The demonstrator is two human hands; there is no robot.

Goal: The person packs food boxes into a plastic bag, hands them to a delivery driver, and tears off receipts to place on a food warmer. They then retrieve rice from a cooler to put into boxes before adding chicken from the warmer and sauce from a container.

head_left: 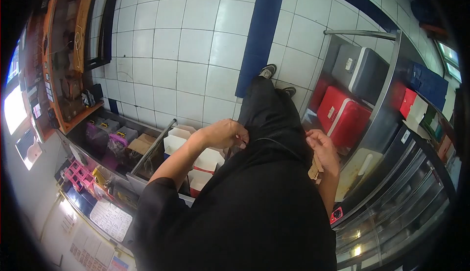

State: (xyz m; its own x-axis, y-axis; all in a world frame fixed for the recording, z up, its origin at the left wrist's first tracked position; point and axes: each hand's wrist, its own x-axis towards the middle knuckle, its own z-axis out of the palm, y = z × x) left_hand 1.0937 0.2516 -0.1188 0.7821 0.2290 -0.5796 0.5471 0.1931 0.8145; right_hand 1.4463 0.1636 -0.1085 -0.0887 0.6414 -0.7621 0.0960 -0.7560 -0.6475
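My left hand (229,134) is at the left side of my waist, its fingers curled and pinched together right at the black clothing (267,173). Across from it, my right hand (323,148) is closed too, thumb and forefinger meeting beside the clothing's right edge. What either hand holds, if anything, I cannot tell. White open boxes (209,159), some with red or blue sides, stand beneath my left forearm. Some brown cardboard (315,170) shows next to my right wrist.
On the right, a metal-framed rack (360,34) holds a red case (342,116) and a grey case (362,70). A low shelf (147,159) with a cardboard box (142,144) and purple items runs along the left. My shoes (268,71) stand on white tiles (193,45).
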